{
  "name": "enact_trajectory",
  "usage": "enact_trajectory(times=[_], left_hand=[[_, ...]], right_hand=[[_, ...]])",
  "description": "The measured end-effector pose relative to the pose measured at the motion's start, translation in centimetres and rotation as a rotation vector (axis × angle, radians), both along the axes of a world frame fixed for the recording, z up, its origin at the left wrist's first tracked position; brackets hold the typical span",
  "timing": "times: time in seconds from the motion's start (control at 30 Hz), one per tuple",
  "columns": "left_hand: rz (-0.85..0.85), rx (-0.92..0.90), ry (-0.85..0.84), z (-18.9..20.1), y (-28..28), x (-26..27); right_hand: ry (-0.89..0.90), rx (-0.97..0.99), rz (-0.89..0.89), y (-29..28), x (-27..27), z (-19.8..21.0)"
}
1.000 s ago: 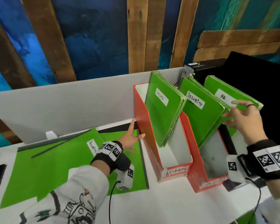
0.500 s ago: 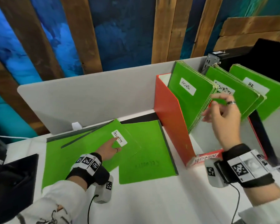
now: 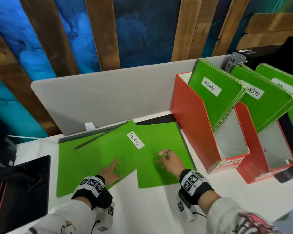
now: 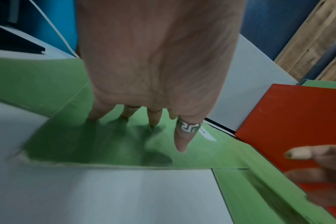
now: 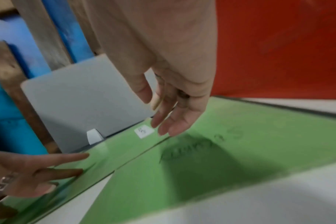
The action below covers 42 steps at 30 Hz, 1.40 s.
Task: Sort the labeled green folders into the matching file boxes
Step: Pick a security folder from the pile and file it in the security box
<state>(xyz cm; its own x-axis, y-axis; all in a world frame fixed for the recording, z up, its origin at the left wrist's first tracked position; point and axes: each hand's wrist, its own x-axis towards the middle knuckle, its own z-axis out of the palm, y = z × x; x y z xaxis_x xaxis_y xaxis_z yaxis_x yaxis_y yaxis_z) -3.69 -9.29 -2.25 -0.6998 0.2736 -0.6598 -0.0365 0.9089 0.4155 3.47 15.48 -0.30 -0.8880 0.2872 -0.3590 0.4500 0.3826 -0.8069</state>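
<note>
Right hand, back from the boxes, open beside the SECURITY folder; left hand presses it flat, fingers straight; pickup pending.

On my left hand I see a silver ring with a squared key pattern on the forefinger; my right hand has a dark ring too. Each wrist wears a black band carrying white blocks printed with black square codes. A white camera pod with a thin black cable hangs under each wrist. My sleeves are white with dark and red print.
</note>
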Motion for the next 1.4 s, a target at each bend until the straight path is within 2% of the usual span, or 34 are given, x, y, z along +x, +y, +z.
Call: enact_trajectory(times=[0.13, 0.27, 0.43, 0.53, 0.67, 0.73, 0.83, 0.93, 1.0, 1.2, 1.3, 1.4], left_hand=[[-0.018, -0.016, 0.011, 0.0, -0.2, 0.3], [-0.056, -0.026, 0.007, 0.6, -0.5, 0.8], [-0.113, -0.019, 0.000, 0.7, -0.6, 1.0], [-0.103, 0.014, -0.043, 1.2, -0.8, 0.9], [-0.117, 0.051, -0.075, 1.5, -1.2, 0.9], [-0.075, 0.134, -0.079, 1.3, -1.6, 0.7], [0.071, 0.267, 0.050, 1.6, -1.9, 0.1], [0.129, 0.258, 0.230, 2.1, -1.9, -0.7], [0.162, 0.240, 0.254, 2.0, -1.9, -1.0], [0.196, 0.190, 0.131, 0.6, -0.9, -0.3], [0.199, 0.263, 0.036, 0.3, 0.2, 0.0], [0.211, 0.306, -0.009, 0.2, 0.7, 0.0]], right_hand=[[-0.143, -0.052, -0.102, -2.6, -1.4, -2.8], [-0.046, -0.288, -0.340, -3.9, -3.4, -3.1], [-0.058, -0.586, -0.622, -4.1, -5.7, -2.6], [-0.119, -0.604, -0.576, -4.6, -6.3, -1.9], [-0.116, -0.412, -0.514, -5.3, -6.5, -2.0], [-0.128, -0.386, -0.489, -5.0, -6.0, -1.9], [-0.169, -0.397, -0.467, -3.2, -4.5, -1.7], [-0.228, -0.407, -0.421, -0.1, -2.3, -1.6], [-0.277, -0.392, -0.368, 2.1, -0.8, -1.6], [-0.382, -0.396, -0.242, 5.7, 3.3, -1.9], [-0.368, -0.412, -0.216, 5.8, 4.0, -1.7], [-0.303, -0.523, -0.222, 5.7, 4.0, -1.2]])
